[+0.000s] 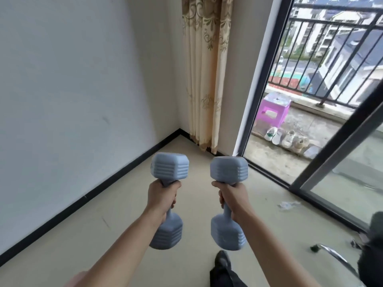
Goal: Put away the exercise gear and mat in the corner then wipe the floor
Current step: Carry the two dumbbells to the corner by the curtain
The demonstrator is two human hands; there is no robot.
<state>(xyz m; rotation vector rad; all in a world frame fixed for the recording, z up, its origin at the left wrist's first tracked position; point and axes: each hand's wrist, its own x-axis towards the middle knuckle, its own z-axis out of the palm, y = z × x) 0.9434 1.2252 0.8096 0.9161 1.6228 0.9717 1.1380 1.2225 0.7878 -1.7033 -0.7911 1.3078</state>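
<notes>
White wall (pixel 72 79) fills the left and meets the beige floor (pixel 107 220) along a black baseboard (pixel 87 197). Glass sliding door (pixel 323 166) on the right, dark frame, looks onto a concrete balcony (pixel 275 162) with a black railing (pixel 331 48). Cream patterned curtain (pixel 205 79) hangs in the corner between wall and door, hem close to the floor. Two bare forearms reach forward from the bottom edge toward that corner.

Left dumbbell (pixel 169 168): grey-blue, ribbed hex ends, held in the air over the floor, roughly upright, far end up, near end low toward the camera. Right dumbbell (pixel 229 169): same kind, same pose, just beside the left one, not touching.

Left hand (pixel 161 198) is clenched round the left dumbbell's handle; right hand (pixel 233 200) is clenched round the right dumbbell's handle.

Dark chair (pixel 371 266) with a chrome arm, cut off at bottom right. Purple stool (pixel 273 110) on the balcony near the railing base. Row of pale shoes (pixel 288 138) in front of the stool, by the door track. Person's dark shoe (pixel 222 261) on the floor under the right forearm. Crumpled clear wrapper (pixel 289 205) on the floor near the door track
</notes>
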